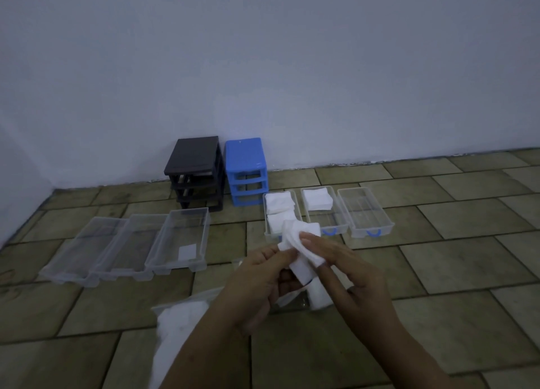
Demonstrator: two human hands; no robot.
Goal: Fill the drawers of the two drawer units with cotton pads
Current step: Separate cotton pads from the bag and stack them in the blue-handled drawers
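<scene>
- Tiled floor [438,260] runs up to a pale wall [263,52]; everything sits low on the tiles, in dim light.
- Against the wall stand the black drawer unit [196,166] and the blue drawer unit [246,166], side by side, both frames without drawers.
- Three clear drawers [125,242] lie in a row on the left, looking nearly bare; three blue-handled drawers [327,210] lie on the right, the leftmost holding pads, the middle part-filled, the right one bare.
- Near the person lies a plastic bag of pads [181,324], its mouth loose.
- Both hands are raised over the floor: left hand [257,280] has a narrow grip, pinching the stack of cotton pads [301,251] from below; right hand [353,274] pinches its upper part with thumb and fingertips.
- Risk, as it looks: the stack is bending and fanning, so a loose pinch could shed pads onto the floor, or drop them crooked in a drawer.
</scene>
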